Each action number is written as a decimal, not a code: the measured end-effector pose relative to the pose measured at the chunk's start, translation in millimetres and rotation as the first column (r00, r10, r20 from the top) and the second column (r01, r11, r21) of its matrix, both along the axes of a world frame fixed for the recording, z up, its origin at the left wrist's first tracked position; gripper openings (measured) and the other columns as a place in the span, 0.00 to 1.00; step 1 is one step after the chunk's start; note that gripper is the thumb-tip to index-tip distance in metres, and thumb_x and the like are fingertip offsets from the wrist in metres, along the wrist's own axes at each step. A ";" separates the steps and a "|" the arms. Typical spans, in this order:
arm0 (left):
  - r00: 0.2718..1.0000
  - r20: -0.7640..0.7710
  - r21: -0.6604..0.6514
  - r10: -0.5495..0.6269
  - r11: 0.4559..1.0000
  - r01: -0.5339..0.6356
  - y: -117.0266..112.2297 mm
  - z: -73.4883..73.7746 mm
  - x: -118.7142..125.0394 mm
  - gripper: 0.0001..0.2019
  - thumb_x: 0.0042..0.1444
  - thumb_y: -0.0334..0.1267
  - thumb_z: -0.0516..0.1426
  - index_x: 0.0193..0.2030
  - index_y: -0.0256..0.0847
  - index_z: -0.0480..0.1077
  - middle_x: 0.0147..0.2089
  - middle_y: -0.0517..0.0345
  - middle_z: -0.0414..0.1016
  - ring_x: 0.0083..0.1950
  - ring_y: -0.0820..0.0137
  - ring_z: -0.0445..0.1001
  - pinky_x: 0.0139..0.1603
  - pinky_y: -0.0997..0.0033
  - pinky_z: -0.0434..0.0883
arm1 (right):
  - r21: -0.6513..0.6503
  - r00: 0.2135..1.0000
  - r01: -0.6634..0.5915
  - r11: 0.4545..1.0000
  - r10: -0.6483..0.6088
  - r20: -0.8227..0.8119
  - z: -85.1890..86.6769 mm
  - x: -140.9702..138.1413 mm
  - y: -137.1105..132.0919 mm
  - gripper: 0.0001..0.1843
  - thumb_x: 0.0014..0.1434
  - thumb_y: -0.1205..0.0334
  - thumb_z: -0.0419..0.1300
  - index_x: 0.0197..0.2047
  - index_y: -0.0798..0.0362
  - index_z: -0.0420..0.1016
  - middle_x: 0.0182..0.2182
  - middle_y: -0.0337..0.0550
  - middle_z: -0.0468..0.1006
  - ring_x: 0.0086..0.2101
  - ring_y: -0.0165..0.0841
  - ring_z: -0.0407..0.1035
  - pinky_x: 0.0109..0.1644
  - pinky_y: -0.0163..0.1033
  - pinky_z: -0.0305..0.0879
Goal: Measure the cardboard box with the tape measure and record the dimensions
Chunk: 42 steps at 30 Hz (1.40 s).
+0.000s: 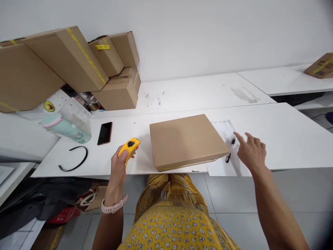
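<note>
My left hand (118, 166) is closed around a yellow box cutter (129, 147), held up just left of a flat brown cardboard box (186, 140) on the white table (281, 135). My right hand (251, 150) hovers with its fingers spread just right of the box. Its fingertips are close to a black pen (230, 151) lying on a white sheet of paper (226, 139) that is partly tucked under the box. The right hand holds nothing.
A black phone (104, 133), a mint-green bottle (66, 127) and a black curved band (74, 160) lie at the table's left. Several taped cardboard boxes (65, 59) are stacked at the back left. Another box (319, 65) sits far right. Bags (65, 208) lie on the floor.
</note>
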<state>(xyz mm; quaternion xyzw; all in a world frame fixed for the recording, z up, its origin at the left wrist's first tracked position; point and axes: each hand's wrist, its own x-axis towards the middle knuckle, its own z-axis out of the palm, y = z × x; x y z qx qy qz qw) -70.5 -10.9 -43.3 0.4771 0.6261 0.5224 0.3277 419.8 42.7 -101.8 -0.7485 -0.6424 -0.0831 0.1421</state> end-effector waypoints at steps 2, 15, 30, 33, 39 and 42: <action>0.933 0.259 0.143 -0.249 0.965 0.218 -19.0 28.3 17.4 0.29 0.54 0.62 0.59 0.50 0.37 0.75 0.47 0.46 0.80 0.42 0.60 0.78 0.37 0.66 0.75 | 0.240 0.976 0.005 0.971 0.047 -0.213 36.1 -29.5 -13.6 0.21 0.64 0.64 0.51 0.58 0.51 0.75 0.54 0.59 0.75 0.50 0.52 0.70 0.48 0.55 0.66; 0.555 0.356 0.101 -0.751 0.622 0.777 -44.3 70.3 95.5 0.26 0.54 0.56 0.66 0.52 0.43 0.70 0.43 0.56 0.71 0.38 0.71 0.69 0.37 0.75 0.69 | 0.129 0.092 -0.795 0.592 0.329 -0.940 114.2 -170.8 -82.3 0.22 0.70 0.43 0.51 0.31 0.50 0.63 0.22 0.34 0.65 0.23 0.27 0.59 0.25 0.34 0.53; 0.947 0.162 -0.056 -0.279 0.955 0.291 20.5 38.6 -14.1 0.17 0.56 0.53 0.61 0.39 0.40 0.73 0.33 0.57 0.74 0.30 0.71 0.68 0.28 0.73 0.60 | 0.042 0.218 -0.443 0.895 0.154 -0.964 71.9 -53.2 53.4 0.25 0.63 0.43 0.59 0.23 0.51 0.63 0.24 0.38 0.63 0.26 0.29 0.55 0.29 0.38 0.54; 0.943 0.141 -0.053 -0.300 0.949 0.310 25.7 37.2 -19.1 0.17 0.56 0.54 0.61 0.38 0.40 0.74 0.33 0.56 0.73 0.31 0.70 0.67 0.28 0.73 0.60 | -0.012 0.347 -0.489 0.872 0.182 -0.920 65.2 -59.4 55.6 0.27 0.65 0.39 0.55 0.25 0.51 0.61 0.26 0.38 0.62 0.29 0.30 0.57 0.34 0.38 0.57; 0.922 0.148 -0.053 -0.358 0.928 0.368 31.8 35.2 -12.7 0.17 0.58 0.53 0.60 0.41 0.39 0.74 0.37 0.55 0.74 0.33 0.70 0.68 0.30 0.72 0.60 | -0.051 0.532 -0.444 0.895 0.217 -0.819 70.6 -64.3 49.0 0.27 0.65 0.35 0.52 0.29 0.50 0.61 0.28 0.37 0.62 0.30 0.31 0.58 0.33 0.37 0.55; 0.903 0.138 -0.050 -0.406 0.908 0.416 34.4 36.0 -4.6 0.17 0.58 0.53 0.60 0.42 0.40 0.74 0.36 0.56 0.74 0.33 0.70 0.67 0.31 0.73 0.61 | -0.075 0.562 -0.426 0.901 0.199 -0.803 67.6 -65.7 49.5 0.27 0.64 0.33 0.52 0.31 0.50 0.63 0.29 0.37 0.63 0.31 0.31 0.58 0.33 0.37 0.54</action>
